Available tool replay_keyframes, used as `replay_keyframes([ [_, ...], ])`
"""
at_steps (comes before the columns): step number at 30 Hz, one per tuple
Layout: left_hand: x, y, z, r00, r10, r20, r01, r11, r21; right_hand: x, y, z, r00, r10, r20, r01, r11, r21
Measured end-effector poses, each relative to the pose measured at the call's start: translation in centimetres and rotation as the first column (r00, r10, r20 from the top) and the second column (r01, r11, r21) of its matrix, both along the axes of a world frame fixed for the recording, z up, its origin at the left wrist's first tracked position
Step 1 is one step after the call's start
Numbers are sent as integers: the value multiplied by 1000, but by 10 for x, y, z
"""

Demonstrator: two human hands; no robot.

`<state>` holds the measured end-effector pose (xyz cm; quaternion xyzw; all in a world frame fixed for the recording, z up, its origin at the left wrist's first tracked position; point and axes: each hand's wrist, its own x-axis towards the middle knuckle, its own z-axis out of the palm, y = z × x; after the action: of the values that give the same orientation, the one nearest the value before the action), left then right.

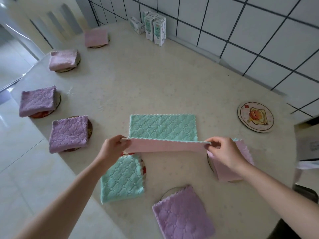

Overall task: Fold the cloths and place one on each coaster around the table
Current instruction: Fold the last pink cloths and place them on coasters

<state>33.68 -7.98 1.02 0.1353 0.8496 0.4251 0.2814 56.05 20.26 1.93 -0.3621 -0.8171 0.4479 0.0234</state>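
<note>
Pinching teal cloth (162,127): left hand (111,147), right hand (224,153); bare coaster (255,117) right, cartons (155,30) beyond.

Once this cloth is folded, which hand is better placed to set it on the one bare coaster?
The right hand: it pinches the right corner of the cloth, and the bare coaster lies on that side, just beyond it. The left hand would likely have to cross over.

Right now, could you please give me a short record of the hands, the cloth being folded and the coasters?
left hand: pinches teal cloth's near left corner
right hand: pinches its near right corner
teal cloth: flat on table, near edge lifted, pink underside showing
folded cloths: seven, each on a coaster
bare coaster: one, at the table's right side
</note>
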Motion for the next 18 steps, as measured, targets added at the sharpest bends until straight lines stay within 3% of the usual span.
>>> replay_keyframes([
  [4, -7, 20, -12, 965, 230, 123, -238, 970, 51, -34, 18, -11, 988, -145, -47, 137, 979, -152],
  [9, -30, 50, -29, 953, 288, 96, -289, 957, -6, -71, 38, -30, 961, -277, -18, 256, 908, -332],
  [18, -69, 77, -58, 970, 243, 34, -238, 966, -105, -106, 56, -79, 968, -251, 14, 249, 954, -168],
])
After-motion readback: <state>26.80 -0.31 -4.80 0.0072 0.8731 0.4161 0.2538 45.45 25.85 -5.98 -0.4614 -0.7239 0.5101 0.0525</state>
